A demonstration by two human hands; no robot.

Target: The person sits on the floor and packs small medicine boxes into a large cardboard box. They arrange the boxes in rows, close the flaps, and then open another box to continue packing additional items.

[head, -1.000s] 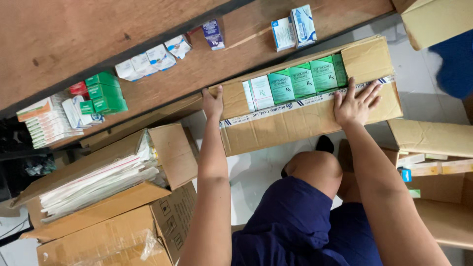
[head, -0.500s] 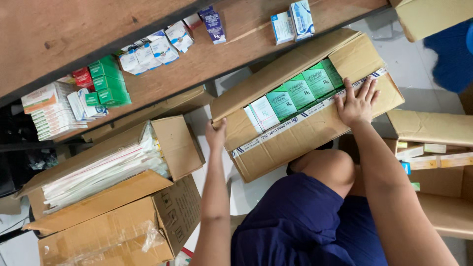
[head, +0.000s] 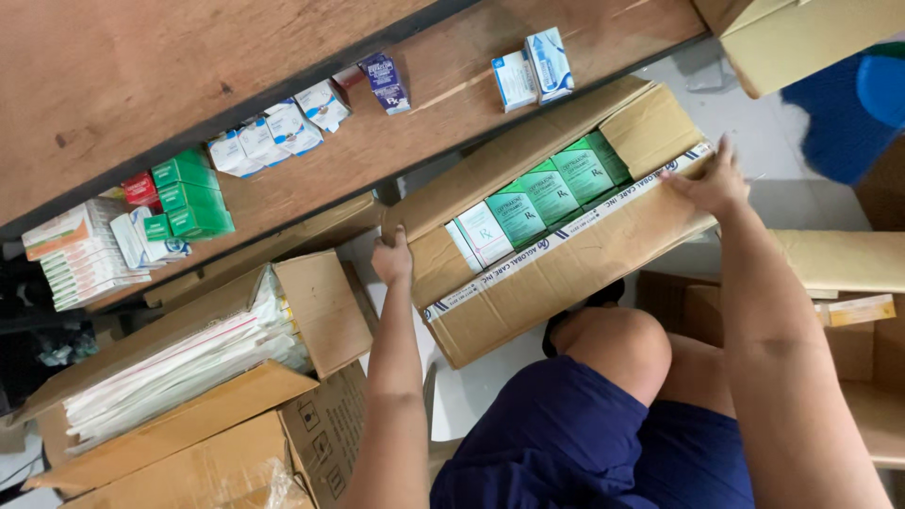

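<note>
I see the open cardboard carton [head: 556, 273] tilted in front of the bent knee, just below the edge of the wooden shelf [head: 424, 132], with both of my hands on it. My left hand [head: 391, 259] is clamped on the carton's left end, fingers curled over the edge where the flap folds up. My right hand [head: 712, 179] lies on the taped front rim at the right end, fingers spread and pressed flat, not closed around anything. Inside the carton stand green and white medicine boxes [head: 537, 198], packed in a row. On the shelf above lie 2 small blue and white boxes [head: 533, 68] and a stack of green boxes [head: 189, 198]. To the left, another open carton [head: 320, 302] holds flat white packets [head: 179, 368].
</note>
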